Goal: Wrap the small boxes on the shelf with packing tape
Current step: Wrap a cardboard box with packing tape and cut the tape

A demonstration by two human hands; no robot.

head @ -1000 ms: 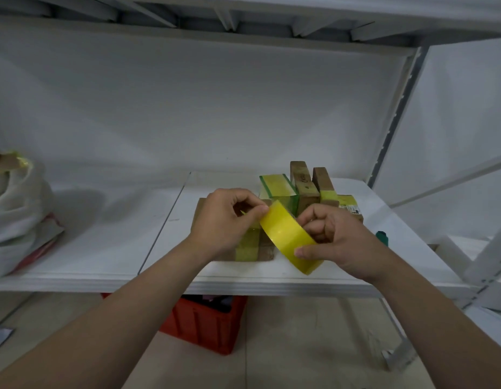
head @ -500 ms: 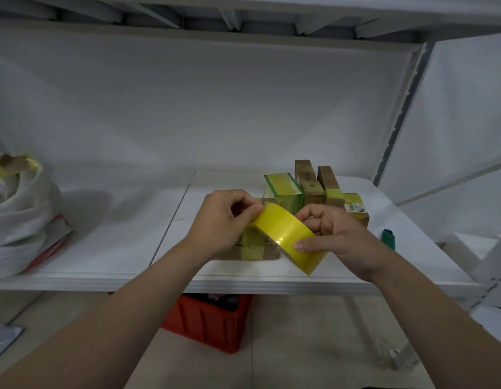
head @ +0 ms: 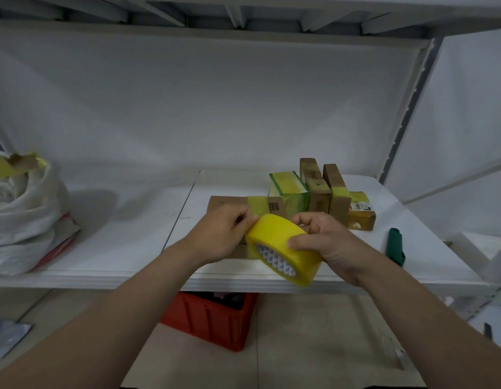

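Tape roll (head: 275, 232) sits in curled grip of right hand (head: 331, 243), left hand (head: 219, 235) pinching its upper edge.

The one head-worn wide-angle camera looks forward and down at close range, facing the white shelf (head: 117, 248) spanning mid-frame, the back wall (head: 215, 108) filling the upper half and the floor (head: 299, 346) the bottom.

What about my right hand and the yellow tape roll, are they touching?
Touching. In the head view the right hand grips the yellow tape roll: thumb pressed on its outer face, fingers curled over its far edge.
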